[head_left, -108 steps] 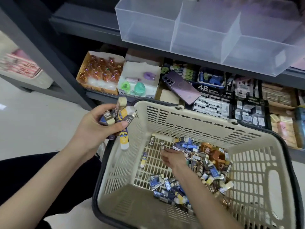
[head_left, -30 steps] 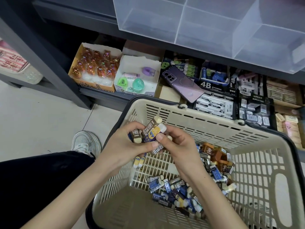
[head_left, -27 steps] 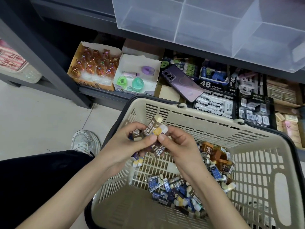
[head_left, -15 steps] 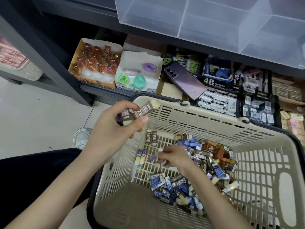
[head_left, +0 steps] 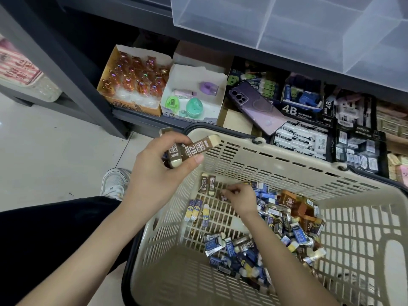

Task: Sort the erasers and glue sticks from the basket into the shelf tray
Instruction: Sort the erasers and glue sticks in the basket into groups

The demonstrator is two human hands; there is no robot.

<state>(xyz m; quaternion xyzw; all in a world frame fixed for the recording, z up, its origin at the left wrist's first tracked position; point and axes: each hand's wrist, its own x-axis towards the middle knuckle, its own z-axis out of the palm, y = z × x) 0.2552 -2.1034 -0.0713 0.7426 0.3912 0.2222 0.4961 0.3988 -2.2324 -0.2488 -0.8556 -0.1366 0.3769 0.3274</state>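
Beige slotted plastic forms the basket (head_left: pixel 287 164). Over its far left corner the left hand (head_left: pixel 154 177) curls its fingers round brown-sleeved 2B erasers (head_left: pixel 194 149); the longest slants up toward the basket's far rim, cream tip outward (the others are half hidden). Inside the basket the right hand (head_left: pixel 241 200) bends its fingers at a small brown piece, and I cannot tell whether it grips. A glossy eraser heap (head_left: pixel 276 228) lies beside it. The clear shelf tray (head_left: pixel 309 29) above the basket is cut off.
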